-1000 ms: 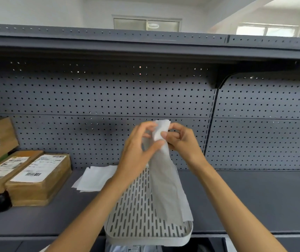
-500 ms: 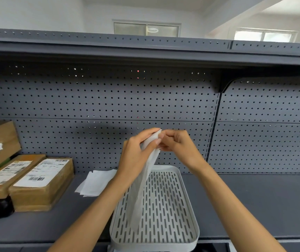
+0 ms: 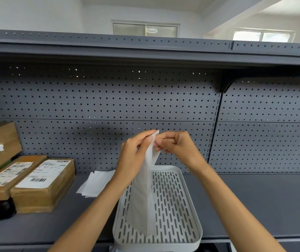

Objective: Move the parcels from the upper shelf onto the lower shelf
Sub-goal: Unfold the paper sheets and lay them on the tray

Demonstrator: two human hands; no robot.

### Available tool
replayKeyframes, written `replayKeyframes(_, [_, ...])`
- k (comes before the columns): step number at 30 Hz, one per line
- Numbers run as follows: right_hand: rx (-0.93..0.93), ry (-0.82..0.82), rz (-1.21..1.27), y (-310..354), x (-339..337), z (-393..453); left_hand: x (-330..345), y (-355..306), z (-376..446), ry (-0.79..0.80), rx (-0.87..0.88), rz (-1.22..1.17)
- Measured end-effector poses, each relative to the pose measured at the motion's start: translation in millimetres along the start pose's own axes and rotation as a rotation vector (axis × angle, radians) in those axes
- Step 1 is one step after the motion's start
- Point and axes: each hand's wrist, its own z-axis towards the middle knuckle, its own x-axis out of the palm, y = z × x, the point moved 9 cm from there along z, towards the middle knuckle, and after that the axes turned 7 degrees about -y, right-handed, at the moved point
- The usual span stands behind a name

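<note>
A: What are the hands doing?
B: The left hand and right hand both pinch the top edge of a white sheet, which hangs down into the slotted grey tray.
A: And the parcels?
B: Two labelled brown parcels lie side by side at the left of the grey shelf, beside loose white sheets.

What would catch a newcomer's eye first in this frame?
Centre frame, the left hand and right hand pinch the top of a thin white bag that hangs down into a white slotted tray at the front edge of the grey shelf. On the left sit labelled cardboard parcels, with flat white bags beside them.
</note>
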Motion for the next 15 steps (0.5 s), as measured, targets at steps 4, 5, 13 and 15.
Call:
replayKeyframes(4, [-0.003, -0.009, -0.016, 1.3, 1.1, 0.3, -1.7, 0.8, -0.9, -0.002, -0.005, 0.015])
replayKeyframes(5, [-0.005, -0.015, -0.025, 1.5, 1.4, 0.5, -1.9, 1.0, -1.4, 0.000, -0.006, 0.019])
replayKeyframes(13, [0.011, -0.028, -0.059, -0.4, 5.4, 1.2, -5.5, -0.5, -5.1, 0.012, 0.007, 0.029])
replayKeyframes(15, [0.010, -0.029, -0.077, -0.1, 5.6, 0.5, -6.1, -0.3, -5.4, 0.011, 0.002, 0.026])
